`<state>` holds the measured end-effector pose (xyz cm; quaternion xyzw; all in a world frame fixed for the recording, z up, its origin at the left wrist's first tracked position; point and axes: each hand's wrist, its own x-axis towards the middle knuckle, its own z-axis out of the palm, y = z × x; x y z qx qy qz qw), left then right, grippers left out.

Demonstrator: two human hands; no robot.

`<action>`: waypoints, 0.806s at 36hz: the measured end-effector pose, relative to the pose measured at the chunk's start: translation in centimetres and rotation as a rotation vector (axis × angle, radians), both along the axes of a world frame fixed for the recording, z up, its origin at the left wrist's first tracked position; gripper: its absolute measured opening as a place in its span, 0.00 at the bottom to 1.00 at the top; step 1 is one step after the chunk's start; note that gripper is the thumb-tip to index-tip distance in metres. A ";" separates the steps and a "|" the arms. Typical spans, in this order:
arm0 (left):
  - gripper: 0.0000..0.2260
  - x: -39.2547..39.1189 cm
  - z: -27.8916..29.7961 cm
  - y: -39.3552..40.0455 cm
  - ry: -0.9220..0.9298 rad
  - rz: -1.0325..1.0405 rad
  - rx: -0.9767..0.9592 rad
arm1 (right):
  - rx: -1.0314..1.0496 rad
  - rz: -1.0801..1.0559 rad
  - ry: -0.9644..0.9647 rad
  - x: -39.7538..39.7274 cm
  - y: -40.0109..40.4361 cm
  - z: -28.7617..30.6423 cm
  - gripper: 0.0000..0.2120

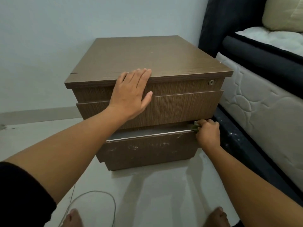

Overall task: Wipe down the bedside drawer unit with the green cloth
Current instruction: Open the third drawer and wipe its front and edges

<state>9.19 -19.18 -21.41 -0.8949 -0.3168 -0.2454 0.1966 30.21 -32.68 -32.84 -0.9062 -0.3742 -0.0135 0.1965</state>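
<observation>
Head view: left hand (131, 92) lies flat, fingers spread, on drawer unit (164, 63) top front edge w/ nothing held, right hand (207, 134) is fisted round green cloth (195, 126) at lower drawer (147, 151) top-right corner, drawer pulled out, beside bed (262, 99).

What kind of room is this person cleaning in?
Most likely a bedroom: a quilted mattress on a dark bed frame, a pillow on top, and a wooden bedside drawer unit beside it against the wall.
</observation>
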 end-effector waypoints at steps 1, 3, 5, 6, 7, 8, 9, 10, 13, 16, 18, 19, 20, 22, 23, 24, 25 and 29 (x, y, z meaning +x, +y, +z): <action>0.28 0.0 0.0 0.0 -0.005 -0.007 0.001 | 0.024 -0.008 0.003 -0.4 0.0 -0.2 0.17; 0.28 -0.1 0.0 0.1 -0.013 -0.021 0.007 | 0.087 -0.008 0.015 -1.3 0.0 -0.6 0.19; 0.27 -0.2 -0.1 0.3 -0.012 -0.033 0.013 | 0.130 0.014 0.013 -2.1 0.1 -0.9 0.19; 0.27 -0.2 0.0 0.3 -0.009 -0.039 0.017 | 0.133 0.027 0.004 -2.4 0.1 -1.0 0.19; 0.27 -0.3 0.0 0.4 -0.009 -0.044 0.018 | 0.126 0.037 -0.004 -2.8 0.3 -1.0 0.19; 0.27 -0.3 0.0 0.4 -0.008 -0.050 0.015 | 0.121 0.042 -0.004 -3.2 0.4 -1.1 0.18; 0.27 -0.4 0.1 0.5 -0.002 -0.054 0.006 | 0.117 0.042 0.003 -3.5 0.6 -1.0 0.18; 0.28 -0.5 0.2 0.5 0.004 -0.058 -0.004 | 0.114 0.041 0.012 -3.9 0.8 -1.0 0.18; 0.28 -0.8 0.5 0.6 0.010 -0.081 -0.021 | 0.090 0.055 0.015 -5.0 1.3 -0.9 0.18; 0.27 -1.1 0.8 0.7 0.003 -0.106 -0.029 | 0.085 0.094 0.015 -6.1 1.8 -0.8 0.16; 0.27 -1.4 0.9 0.9 0.000 -0.113 -0.031 | 0.088 0.110 0.009 -7.0 2.2 -0.7 0.16; 0.27 -1.7 0.9 1.0 0.002 -0.112 -0.033 | 0.081 0.114 0.008 -7.5 2.4 -0.7 0.16; 0.26 -1.9 0.9 1.1 0.002 -0.112 -0.034 | 0.068 0.113 0.009 -8.0 2.6 -0.7 0.16; 0.26 -2.4 0.9 1.4 0.000 -0.112 -0.031 | 0.037 0.111 0.017 -9.0 2.9 -0.7 0.17; 0.26 -2.7 0.9 1.5 -0.002 -0.109 -0.029 | 0.028 0.113 0.019 -9.5 3.1 -0.6 0.17; 0.26 -3.2 0.9 1.8 -0.005 -0.106 -0.027 | 0.023 0.117 0.018 -10.0 3.3 -0.6 0.16; 0.25 -3.6 0.9 2.0 -0.009 -0.104 -0.024 | 0.017 0.120 0.019 -10.5 3.5 -0.6 0.16; 0.24 -5.4 0.8 2.7 -0.030 -0.085 -0.006 | 0.005 0.154 0.040 -13.2 4.4 -0.6 0.17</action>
